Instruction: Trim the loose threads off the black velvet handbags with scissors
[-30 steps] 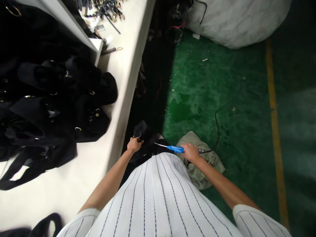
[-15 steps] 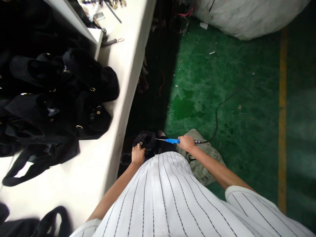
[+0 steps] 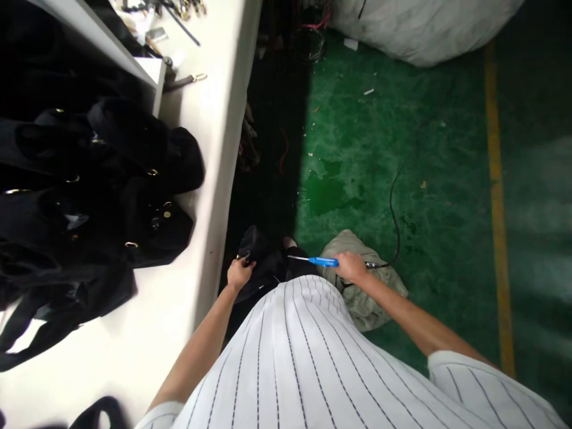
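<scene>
My left hand (image 3: 240,273) is closed on a black fabric bag (image 3: 268,259) beside the table edge, near a small gold-coloured metal fitting. The bag hangs low in front of my striped shirt, its underside lost in shadow. In my right hand (image 3: 350,266) is a blue air blow gun (image 3: 323,261) with a thin metal nozzle. Its tip points left at the bag, and I cannot tell whether it touches. From a silver coupling at its rear, a black hose (image 3: 393,213) curves away over the floor.
To the left, a white table (image 3: 156,322) carries several black bags (image 3: 152,226) with gold rings, plus a strap with a clip (image 3: 187,82). A greyish-green cloth bundle (image 3: 370,298) lies below my right arm. At the far end stands a large pale sack (image 3: 424,30) on the green floor (image 3: 348,137).
My left hand has moved slightly left, and the bag has turned, showing a different side. My right hand and the blow gun have shifted a little right. The whole view has shifted too.
</scene>
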Demonstrator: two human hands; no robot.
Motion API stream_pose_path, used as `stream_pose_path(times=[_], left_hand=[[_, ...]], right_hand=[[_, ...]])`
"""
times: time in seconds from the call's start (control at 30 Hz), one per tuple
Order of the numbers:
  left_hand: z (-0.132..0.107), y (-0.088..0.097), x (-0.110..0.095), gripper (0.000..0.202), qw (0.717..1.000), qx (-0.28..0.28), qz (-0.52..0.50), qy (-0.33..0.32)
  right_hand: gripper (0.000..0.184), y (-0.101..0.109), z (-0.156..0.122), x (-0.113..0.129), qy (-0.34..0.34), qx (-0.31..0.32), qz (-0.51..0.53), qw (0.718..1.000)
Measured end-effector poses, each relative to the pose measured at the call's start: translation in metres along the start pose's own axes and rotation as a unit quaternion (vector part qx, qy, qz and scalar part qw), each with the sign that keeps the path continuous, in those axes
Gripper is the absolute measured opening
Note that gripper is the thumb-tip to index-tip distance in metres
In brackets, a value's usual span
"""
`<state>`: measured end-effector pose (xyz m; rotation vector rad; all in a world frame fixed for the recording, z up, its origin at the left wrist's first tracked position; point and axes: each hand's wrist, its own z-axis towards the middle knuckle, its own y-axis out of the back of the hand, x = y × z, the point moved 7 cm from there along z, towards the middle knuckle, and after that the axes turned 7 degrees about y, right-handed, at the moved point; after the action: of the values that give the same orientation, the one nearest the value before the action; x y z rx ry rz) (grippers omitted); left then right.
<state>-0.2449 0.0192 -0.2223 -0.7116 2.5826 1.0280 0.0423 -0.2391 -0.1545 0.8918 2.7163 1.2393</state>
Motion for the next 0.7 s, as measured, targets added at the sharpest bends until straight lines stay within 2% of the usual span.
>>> stream_pose_path(times=[0.07, 0.2, 0.3, 0.37, 0.47, 0.57, 0.7], left_hand=[[0.013, 0.004, -0.005, 0.029, 0.999, 0.025, -0.040, 0.019], [0.027, 0.011, -0.021, 0.039, 0.987, 0.087, -0.127, 0.037], [0.028, 0.011, -0.029, 0.043, 0.954, 0.174, -0.228, 0.083], [0.027, 0.014, -0.030, 0.047, 0.934, 0.214, -0.267, 0.107], [0.023, 0.026, -0.028, 0.056, 0.935, 0.233, -0.248, 0.101], [0.011, 0.035, -0.023, 0.065, 0.934, 0.270, -0.219, 0.085], [-0.011, 0.040, -0.015, 0.067, 0.926, 0.323, -0.173, 0.084]], right_hand=[[0.028, -0.006, -0.011, -0.002, 0.022, -0.020, 0.009, 1.000], [0.026, -0.014, -0.026, -0.015, -0.031, -0.017, 0.011, 0.999], [0.023, -0.003, -0.026, -0.016, -0.001, -0.069, 0.037, 0.997], [0.022, 0.006, -0.024, -0.022, -0.012, -0.089, 0.044, 0.995], [0.021, 0.017, -0.022, -0.034, -0.042, -0.110, 0.065, 0.991], [0.018, 0.026, -0.022, -0.032, -0.009, -0.138, 0.082, 0.987], [0.019, 0.032, -0.026, -0.016, 0.056, -0.138, 0.094, 0.984]])
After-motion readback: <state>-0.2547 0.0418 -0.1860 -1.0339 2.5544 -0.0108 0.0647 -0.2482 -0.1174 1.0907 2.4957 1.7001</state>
